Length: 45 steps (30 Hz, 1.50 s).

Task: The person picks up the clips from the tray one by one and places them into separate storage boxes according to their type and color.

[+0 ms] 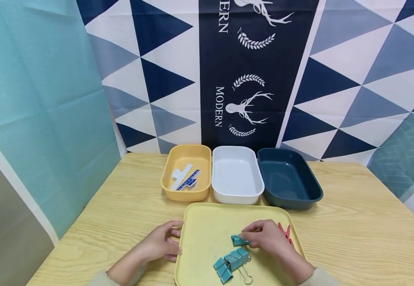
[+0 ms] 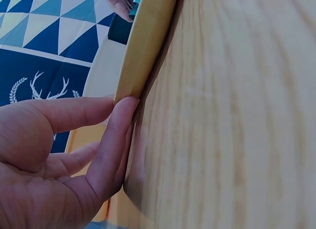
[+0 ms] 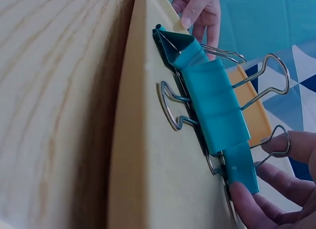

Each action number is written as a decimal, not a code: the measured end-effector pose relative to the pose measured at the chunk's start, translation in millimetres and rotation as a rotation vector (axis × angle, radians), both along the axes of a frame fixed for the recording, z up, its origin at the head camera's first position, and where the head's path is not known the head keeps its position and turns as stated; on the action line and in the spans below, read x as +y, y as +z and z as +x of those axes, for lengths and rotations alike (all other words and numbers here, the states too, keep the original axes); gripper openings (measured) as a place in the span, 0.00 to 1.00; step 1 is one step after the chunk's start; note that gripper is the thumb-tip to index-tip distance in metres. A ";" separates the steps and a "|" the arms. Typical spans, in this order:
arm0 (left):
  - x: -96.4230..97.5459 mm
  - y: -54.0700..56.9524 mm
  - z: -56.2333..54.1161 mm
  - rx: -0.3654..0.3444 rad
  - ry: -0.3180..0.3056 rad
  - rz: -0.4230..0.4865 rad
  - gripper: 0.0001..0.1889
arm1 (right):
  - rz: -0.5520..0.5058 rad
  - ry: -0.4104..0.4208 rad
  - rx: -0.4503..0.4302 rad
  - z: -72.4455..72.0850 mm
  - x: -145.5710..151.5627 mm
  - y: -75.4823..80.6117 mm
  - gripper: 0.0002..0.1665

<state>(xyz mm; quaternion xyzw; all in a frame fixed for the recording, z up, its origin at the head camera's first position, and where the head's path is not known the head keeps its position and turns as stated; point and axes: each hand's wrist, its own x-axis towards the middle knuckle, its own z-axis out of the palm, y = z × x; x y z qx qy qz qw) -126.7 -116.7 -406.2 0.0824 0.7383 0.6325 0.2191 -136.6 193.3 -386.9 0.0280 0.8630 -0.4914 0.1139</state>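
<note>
My right hand (image 1: 267, 237) pinches a teal binder clip (image 1: 238, 240) over the yellow tray (image 1: 207, 222). In the right wrist view, the thumb lies against the clip's body (image 3: 242, 165), and a finger is at its wire handle. Several more teal binder clips (image 1: 225, 271) lie bunched on the tray just in front of that hand. At the tray's left side, my left hand (image 1: 160, 243) holds the edge; in the left wrist view its fingertips (image 2: 129, 104) touch the rim. A red clip (image 1: 285, 232) on the tray is partly hidden behind the right hand.
Behind the tray stand three bins side by side: an orange-yellow bin (image 1: 165, 186) holding white and blue-and-white clips (image 1: 182, 178), a white bin (image 1: 237, 198) and a dark blue bin (image 1: 293, 203). All stand on a wooden table (image 1: 121, 198) before a patterned curtain (image 1: 171, 79).
</note>
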 end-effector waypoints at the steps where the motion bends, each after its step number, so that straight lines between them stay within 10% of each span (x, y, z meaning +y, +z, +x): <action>1: -0.1 -0.1 -0.1 0.001 -0.001 0.001 0.40 | 0.020 0.006 0.006 -0.2 0.2 0.5 0.16; 13: -2.3 1.2 0.8 0.004 0.003 -0.011 0.40 | 0.031 0.165 0.132 3.6 1.0 -0.8 0.18; 23: -0.1 -0.7 -0.4 -0.001 0.000 0.000 0.40 | 0.025 0.014 0.097 1.6 3.0 -2.1 0.13; 45: 0.4 0.3 -0.6 -0.011 0.008 -0.004 0.40 | -0.502 -0.012 -0.002 -9.3 9.3 6.7 0.10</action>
